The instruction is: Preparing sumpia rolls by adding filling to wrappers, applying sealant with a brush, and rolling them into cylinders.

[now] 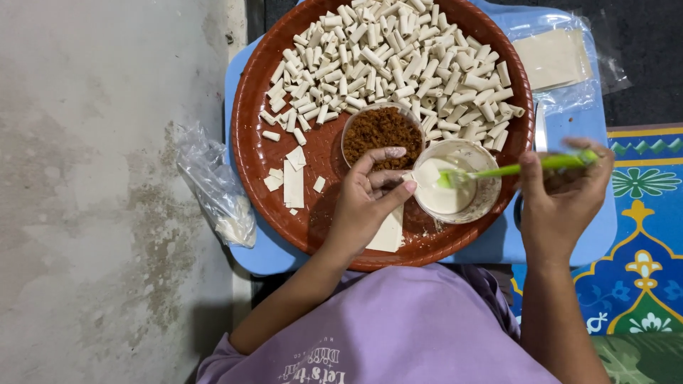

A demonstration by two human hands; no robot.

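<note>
Crosswise over the white paste bowl [459,181] lies a green pastry brush [516,169], its long axis nearly level, handle toward the right and bristle end dipped leftward into the pale paste. Right hand [562,195] pinches the handle's far end between thumb and curled fingers, just outside the brown round tray [256,142]. Left hand [370,199] rests on the tray beside the bowl, fingers bent around a small rolled wrapper piece [407,178], with a flat wrapper sheet [388,233] beneath it. Behind sit a bowl of brown filling [382,131] and a heap of finished rolls [398,60].
</note>
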